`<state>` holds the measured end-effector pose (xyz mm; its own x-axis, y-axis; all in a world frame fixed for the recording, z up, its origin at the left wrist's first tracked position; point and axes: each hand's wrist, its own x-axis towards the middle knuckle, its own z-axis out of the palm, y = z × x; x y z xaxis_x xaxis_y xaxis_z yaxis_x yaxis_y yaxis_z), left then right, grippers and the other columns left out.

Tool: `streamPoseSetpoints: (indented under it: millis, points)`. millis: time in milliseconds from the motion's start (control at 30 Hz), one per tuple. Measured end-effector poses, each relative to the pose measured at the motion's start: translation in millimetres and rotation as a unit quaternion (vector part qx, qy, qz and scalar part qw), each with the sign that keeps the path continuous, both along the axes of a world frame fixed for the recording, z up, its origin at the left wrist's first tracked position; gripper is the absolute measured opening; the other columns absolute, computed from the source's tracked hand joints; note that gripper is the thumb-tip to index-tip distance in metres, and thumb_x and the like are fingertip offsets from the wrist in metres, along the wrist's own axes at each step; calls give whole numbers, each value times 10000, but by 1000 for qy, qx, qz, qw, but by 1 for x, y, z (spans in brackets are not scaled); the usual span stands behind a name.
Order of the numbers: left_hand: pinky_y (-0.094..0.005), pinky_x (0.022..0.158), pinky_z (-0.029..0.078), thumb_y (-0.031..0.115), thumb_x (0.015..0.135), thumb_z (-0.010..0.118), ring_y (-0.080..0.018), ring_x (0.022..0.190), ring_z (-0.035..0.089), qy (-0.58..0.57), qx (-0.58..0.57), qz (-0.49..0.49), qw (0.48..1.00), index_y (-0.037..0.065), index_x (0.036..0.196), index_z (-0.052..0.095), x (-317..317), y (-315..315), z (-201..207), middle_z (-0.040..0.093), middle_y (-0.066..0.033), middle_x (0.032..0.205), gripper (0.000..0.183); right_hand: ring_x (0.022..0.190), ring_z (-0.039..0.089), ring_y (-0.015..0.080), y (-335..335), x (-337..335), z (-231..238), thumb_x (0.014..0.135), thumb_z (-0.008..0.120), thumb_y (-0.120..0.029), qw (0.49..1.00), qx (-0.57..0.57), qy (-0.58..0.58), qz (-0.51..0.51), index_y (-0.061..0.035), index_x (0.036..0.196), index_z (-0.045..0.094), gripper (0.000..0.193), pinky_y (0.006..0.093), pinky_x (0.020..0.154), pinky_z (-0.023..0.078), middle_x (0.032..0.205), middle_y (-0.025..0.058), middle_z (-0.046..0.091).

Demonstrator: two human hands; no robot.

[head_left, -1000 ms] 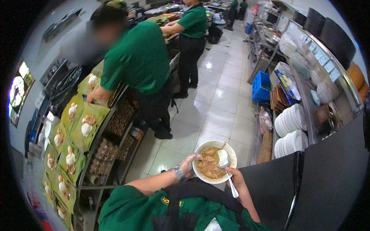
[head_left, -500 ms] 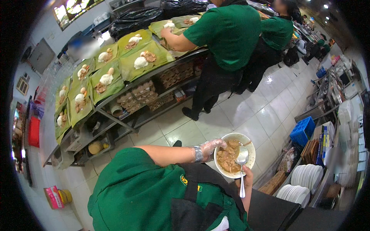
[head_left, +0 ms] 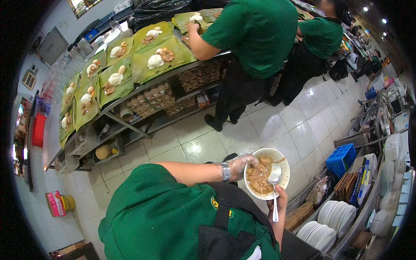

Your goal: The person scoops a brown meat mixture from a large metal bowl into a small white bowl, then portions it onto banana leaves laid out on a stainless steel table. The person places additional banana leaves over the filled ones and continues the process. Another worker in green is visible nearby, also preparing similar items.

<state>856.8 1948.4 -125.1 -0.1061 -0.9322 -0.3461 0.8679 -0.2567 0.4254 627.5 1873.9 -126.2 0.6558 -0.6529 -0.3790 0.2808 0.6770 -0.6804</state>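
Observation:
A white bowl [head_left: 286,178] of brown stew with meat pieces [head_left: 260,173] is in front of my body. My left hand [head_left: 241,168], in a clear plastic glove, closes on its left rim, with the fingertips near the stew. On the lower right, my right hand [head_left: 281,200] grips the bowl's side, its thumb beside the handle of a metal spoon [head_left: 274,174]. The spoon's head rests in the bowl, and its handle hangs out over the rim. My right fingers under the bowl are partly hidden.
A long table [head_left: 149,78] at the upper left bears banana leaves [head_left: 141,65] with rice, egg and meat. Two co-workers in green shirts [head_left: 266,39] stand along it. Egg trays [head_left: 151,97] fill its lower shelf. On the right are stacked white plates [head_left: 336,212] and a blue crate [head_left: 341,159].
The bowl and both hands have shifted slightly right in view, with the grip unchanged. The surroundings have turned a little in the picture. The nearer co-worker's hand has moved over a leaf.

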Motion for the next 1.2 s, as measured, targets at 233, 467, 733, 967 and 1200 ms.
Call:
streamPoseSetpoints:
  millis: [233,467,733,967,1200]
  points:
    - [-455,988,460,252,786,655,-285,1112,577,-26,-66,-33,997,49,1267,475,-7,-154,4,573,-145,1213,552,1024,620,289,-139,-16,1,772,648,-187,997,28,44,-52,73,1213,510,530,412,942,484,1128,173,625]
    - [-443,1023,427,227,790,629,-300,1129,570,1,-93,-150,984,11,1274,475,-37,-326,29,566,-168,1229,552,1008,629,287,-276,-63,14,783,634,-199,986,40,76,-143,44,1169,552,463,409,944,484,1101,176,635]
    - [-463,1037,409,193,776,594,-336,1147,553,89,-41,-287,953,-44,1303,439,-90,-513,-6,538,-225,1268,598,1084,599,279,-400,-105,-3,790,649,-218,965,27,63,-252,40,1284,476,584,399,979,462,1219,175,584]
    - [-506,1069,359,229,738,591,-357,1208,498,33,27,-227,973,-24,1359,375,-112,-681,-33,490,-244,1314,704,1012,625,228,-592,-126,22,819,658,-253,972,10,136,-191,48,1240,520,536,334,919,479,1136,154,628]
    - [-493,1083,350,254,753,604,-355,1216,495,35,4,-105,994,-8,1389,335,-93,-819,-11,484,-210,1340,738,1071,581,218,-809,-105,39,781,692,-261,993,0,99,-58,18,1336,416,680,325,925,471,1189,145,583]
